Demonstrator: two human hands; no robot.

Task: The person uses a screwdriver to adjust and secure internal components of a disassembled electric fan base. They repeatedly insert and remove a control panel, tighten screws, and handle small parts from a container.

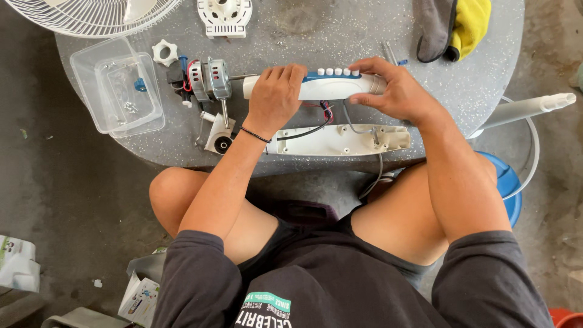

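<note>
Hands grip a white fan control housing with a blue button strip, held just above the grey speckled bench. The left hand wraps its left end with fingers closed over the top; the right hand cups the right end, fingers curled over the far edge beside the buttons. Its long axis runs left to right, the left end pointing at the bare fan motor. Wires trail from its underside to the open white back cover lying nearer the person. The step in hand looks like fitting the housing halves; the next move would call for tucking the wires clear before bringing the parts together. A clear plastic box of screws sits to the left.
</note>
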